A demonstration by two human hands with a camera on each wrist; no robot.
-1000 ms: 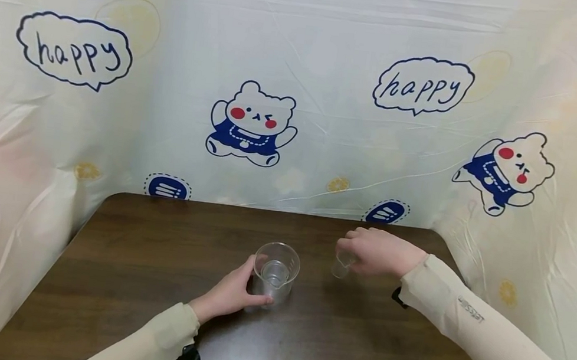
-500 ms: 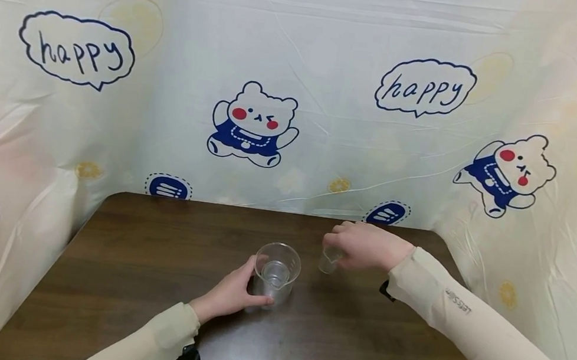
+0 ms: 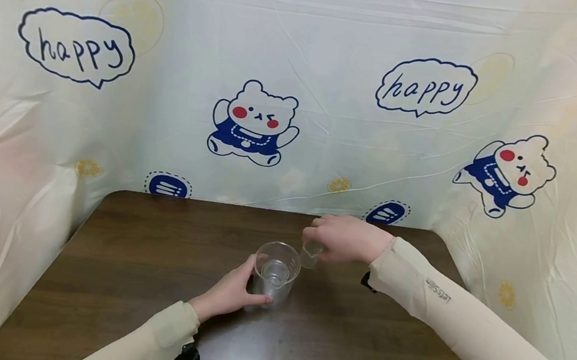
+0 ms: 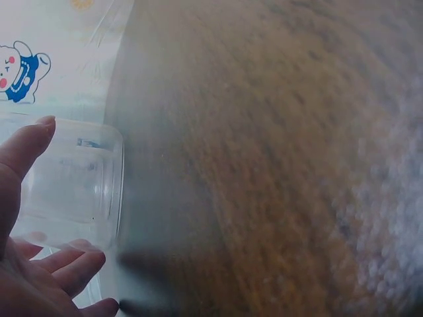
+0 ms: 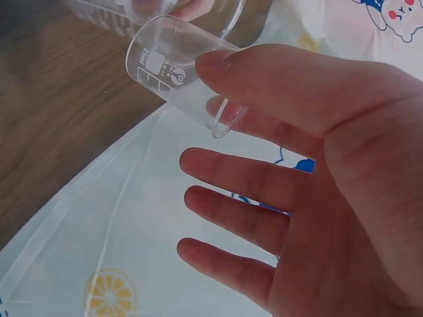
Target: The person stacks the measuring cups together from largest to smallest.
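Note:
A large clear glass beaker (image 3: 280, 291) stands on the table, my left hand (image 3: 226, 294) gripping it from the left with thumb and fingers spread around its side. Inside it a smaller ring shows; whether this is a nested beaker or liquid I cannot tell. In the left wrist view the beaker (image 4: 73, 198) appears sideways between thumb and fingers. Just right of it, my right hand (image 3: 350, 239) pinches a small clear beaker (image 3: 308, 258) near its rim. The right wrist view shows this small beaker (image 5: 173, 69), marked 25ml, between thumb and index finger, the other fingers extended.
The dark wooden table (image 3: 180, 239) extends around both hands. A pale printed curtain (image 3: 331, 90) with cartoon bears hangs behind it and along both sides.
My right hand has carried the small beaker leftward, close to the large beaker's rim. The left hand and the large beaker have stayed in place.

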